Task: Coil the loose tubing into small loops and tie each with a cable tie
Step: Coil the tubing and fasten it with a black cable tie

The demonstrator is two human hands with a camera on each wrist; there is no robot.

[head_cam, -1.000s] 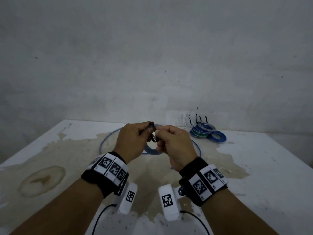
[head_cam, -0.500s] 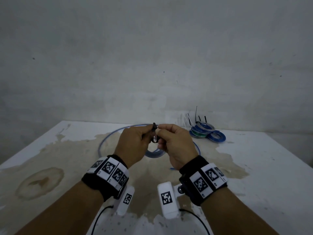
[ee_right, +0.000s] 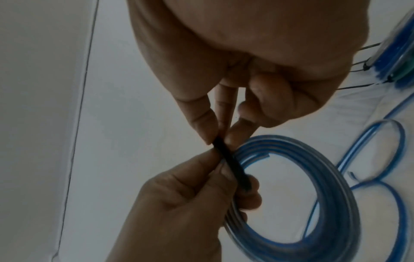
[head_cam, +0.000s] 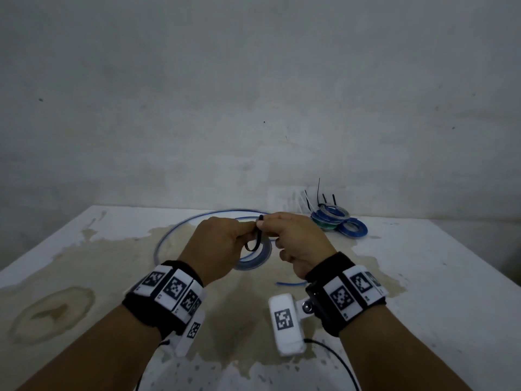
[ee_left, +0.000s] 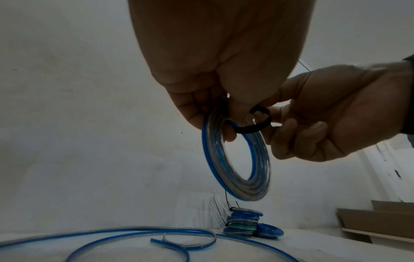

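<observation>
A small coil of blue-striped clear tubing (head_cam: 265, 253) hangs from my left hand (head_cam: 225, 241), whose fingers curl round its top. A black cable tie (head_cam: 257, 244) is looped round the coil's strands. My right hand (head_cam: 287, 232) pinches the tie's upper end between thumb and forefinger. In the left wrist view the coil (ee_left: 235, 177) dangles below my left hand (ee_left: 215, 99), with the tie (ee_left: 253, 129) forming a loose ring. In the right wrist view my right hand (ee_right: 215, 134) pinches the tie (ee_right: 233, 166) just above my left hand (ee_right: 179, 212).
Loose blue tubing (head_cam: 180, 230) arcs over the stained white table (head_cam: 423, 277) behind my hands, one cut end (head_cam: 290, 284) near my right wrist. A stack of tied coils (head_cam: 335, 221) sits at the back right by the wall, with spare cable ties (head_cam: 306, 201) beside it.
Both hands have stayed together on the coil and tie and risen slightly. The tie's loop now hangs lower and shows more plainly between them.
</observation>
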